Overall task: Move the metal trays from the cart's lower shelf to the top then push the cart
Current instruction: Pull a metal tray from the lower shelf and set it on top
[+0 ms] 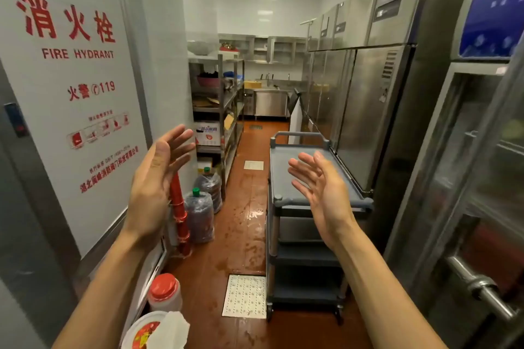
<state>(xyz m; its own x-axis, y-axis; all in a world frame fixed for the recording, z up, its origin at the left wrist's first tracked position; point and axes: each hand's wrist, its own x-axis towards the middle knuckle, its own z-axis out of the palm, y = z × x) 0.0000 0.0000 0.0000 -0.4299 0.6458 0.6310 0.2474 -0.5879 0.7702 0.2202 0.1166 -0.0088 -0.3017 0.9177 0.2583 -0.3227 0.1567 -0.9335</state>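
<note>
A grey three-shelf plastic cart stands on the red floor beside the steel refrigerators, its top shelf bare. Something metallic, maybe a tray, shows on the shelf under the top one; I cannot tell for sure. The lower shelves look dark. My left hand is raised, palm facing right, fingers spread, well left of the cart. Above the cart's near end my right hand is raised with its palm facing left and fingers apart. Neither hand touches anything.
A fire hydrant cabinet door fills the left. Red cones, two plastic jugs and red-lidded jars line the left floor edge. A steel shelf rack stands farther back. Refrigerators and a glass-door fridge line the right. The floor is wet.
</note>
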